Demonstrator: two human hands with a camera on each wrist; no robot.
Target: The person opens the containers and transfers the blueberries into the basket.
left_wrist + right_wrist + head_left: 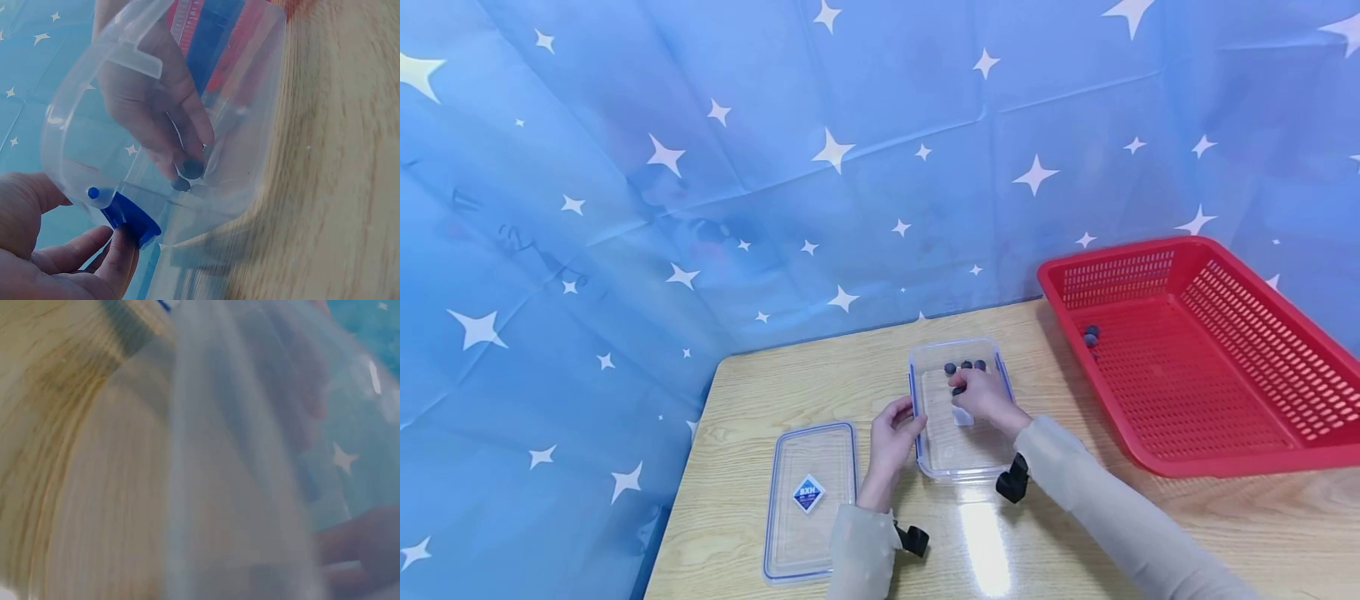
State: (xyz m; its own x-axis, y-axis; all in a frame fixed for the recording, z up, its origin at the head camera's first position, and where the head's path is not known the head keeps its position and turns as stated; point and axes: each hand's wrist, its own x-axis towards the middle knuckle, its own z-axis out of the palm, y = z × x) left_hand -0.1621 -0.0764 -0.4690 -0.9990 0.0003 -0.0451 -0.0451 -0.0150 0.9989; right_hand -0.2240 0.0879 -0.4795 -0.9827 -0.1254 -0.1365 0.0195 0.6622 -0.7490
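Note:
A clear plastic food container point(947, 454) with blue side latches stands on the table with several blueberries point(966, 365) toward its far end. My left hand point(891, 437) grips its left wall, the fingers around the blue latch point(132, 220) and the thumb at the rim. Inside the container, my right hand point(983, 395) points down and pinches a dark blueberry point(191, 167) between its fingertips, seen through the wall in the left wrist view. A pale label point(962, 417) lies beneath that hand. Blurred container walls fill much of the right wrist view.
The container's lid point(811, 533), blue-edged with a diamond-shaped sticker, lies flat left of the left forearm. A large red basket point(1210, 375) stands to the right, a few blueberries point(1091, 340) at its left side. Behind the wooden table point(745, 400) hangs a blue star-patterned cloth point(880, 183).

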